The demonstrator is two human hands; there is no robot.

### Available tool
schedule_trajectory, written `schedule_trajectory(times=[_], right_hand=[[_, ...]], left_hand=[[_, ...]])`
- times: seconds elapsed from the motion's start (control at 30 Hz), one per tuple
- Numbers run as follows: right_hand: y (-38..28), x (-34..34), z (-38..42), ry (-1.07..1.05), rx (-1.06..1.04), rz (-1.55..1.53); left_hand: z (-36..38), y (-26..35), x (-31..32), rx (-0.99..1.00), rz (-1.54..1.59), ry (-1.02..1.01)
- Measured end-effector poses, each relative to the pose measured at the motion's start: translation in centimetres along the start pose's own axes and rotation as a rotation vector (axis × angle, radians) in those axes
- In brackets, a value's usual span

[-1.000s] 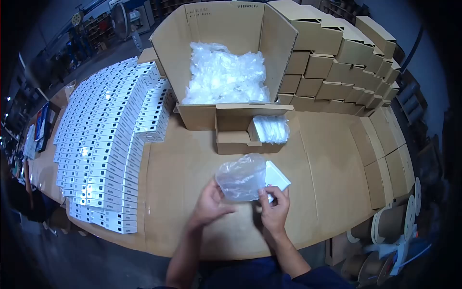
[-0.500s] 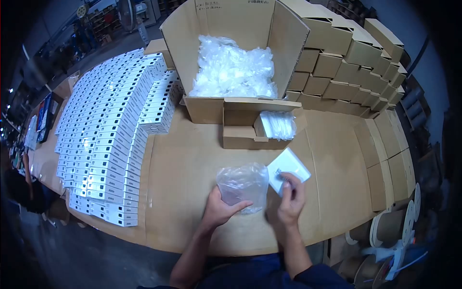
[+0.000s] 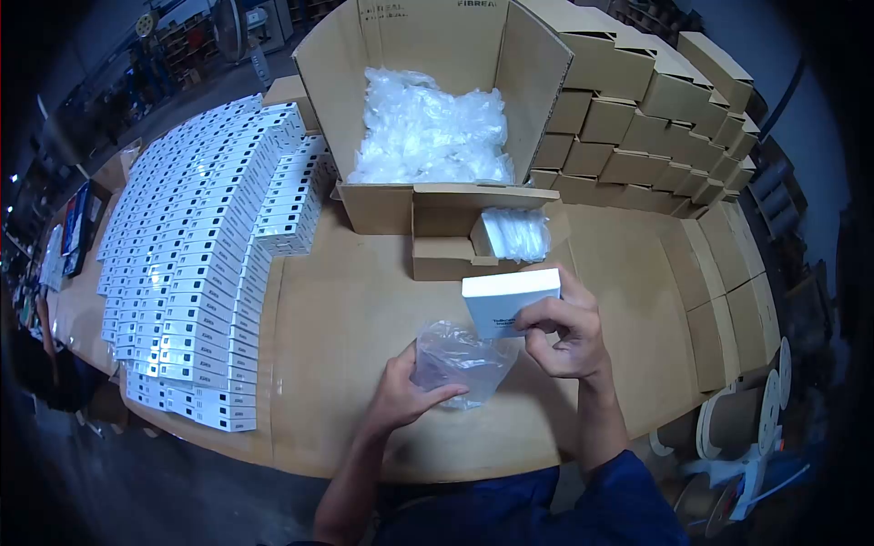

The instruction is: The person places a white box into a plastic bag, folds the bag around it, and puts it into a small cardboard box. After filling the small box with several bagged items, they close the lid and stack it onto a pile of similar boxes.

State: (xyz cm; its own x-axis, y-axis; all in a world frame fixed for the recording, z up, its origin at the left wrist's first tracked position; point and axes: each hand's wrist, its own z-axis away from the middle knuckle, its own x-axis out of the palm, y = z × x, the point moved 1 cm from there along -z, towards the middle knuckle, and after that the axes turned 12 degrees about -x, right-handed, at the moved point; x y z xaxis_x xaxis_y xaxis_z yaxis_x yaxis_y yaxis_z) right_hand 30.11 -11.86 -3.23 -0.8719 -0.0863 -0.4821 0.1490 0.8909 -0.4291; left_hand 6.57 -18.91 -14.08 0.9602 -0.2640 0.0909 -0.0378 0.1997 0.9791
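Observation:
My right hand (image 3: 566, 329) grips a small white box (image 3: 506, 300) and holds it just above the mouth of a clear plastic bag (image 3: 460, 361). My left hand (image 3: 403, 391) holds that bag by its left side, low over the cardboard-covered table (image 3: 364, 300). The box is tilted, its lower edge touching the bag's top.
Rows of white boxes (image 3: 196, 264) cover the left of the table. A big open carton (image 3: 428, 100) full of clear bags stands at the back, a small open carton (image 3: 464, 241) with bags in front of it. Stacked brown boxes (image 3: 637, 118) line the right; cardboard spools (image 3: 737, 428) sit at lower right.
My right hand has lifted the white box off the table and brought it left to the bag's opening. The left hand kept hold of the bag.

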Motion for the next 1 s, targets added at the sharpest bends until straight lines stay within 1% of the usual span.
schedule_trajectory(times=[0.17, 0.27, 0.4, 0.5, 0.7, 0.83, 1.0], right_hand=[[-0.4, 0.1, 0.2, -0.008, 0.082, -0.084], [0.0, 0.5, 0.6, 0.023, 0.053, -0.054], [0.0, -0.2, 0.3, 0.015, 0.006, -0.017], [0.1, 0.0, 0.7, 0.014, 0.05, -0.083], [0.4, 0.0, 0.5, 0.031, 0.001, -0.058], [0.5, 0.2, 0.1, 0.018, 0.028, -0.096], [1.1, 0.0, -0.2, 0.029, -0.006, -0.033]], left_hand=[[-0.3, -0.8, -0.3, -0.013, -0.036, 0.051], [-0.4, -1.1, -0.4, -0.021, -0.026, 0.049], [-0.4, -0.7, -0.5, -0.029, -0.015, 0.049], [-0.5, -0.8, -0.5, -0.035, -0.001, 0.047], [-0.3, -1.0, -0.6, -0.046, -0.062, 0.069], [-0.4, -1.0, -0.5, -0.041, -0.058, 0.05], [-0.4, -1.1, -0.6, -0.027, -0.062, 0.065]])
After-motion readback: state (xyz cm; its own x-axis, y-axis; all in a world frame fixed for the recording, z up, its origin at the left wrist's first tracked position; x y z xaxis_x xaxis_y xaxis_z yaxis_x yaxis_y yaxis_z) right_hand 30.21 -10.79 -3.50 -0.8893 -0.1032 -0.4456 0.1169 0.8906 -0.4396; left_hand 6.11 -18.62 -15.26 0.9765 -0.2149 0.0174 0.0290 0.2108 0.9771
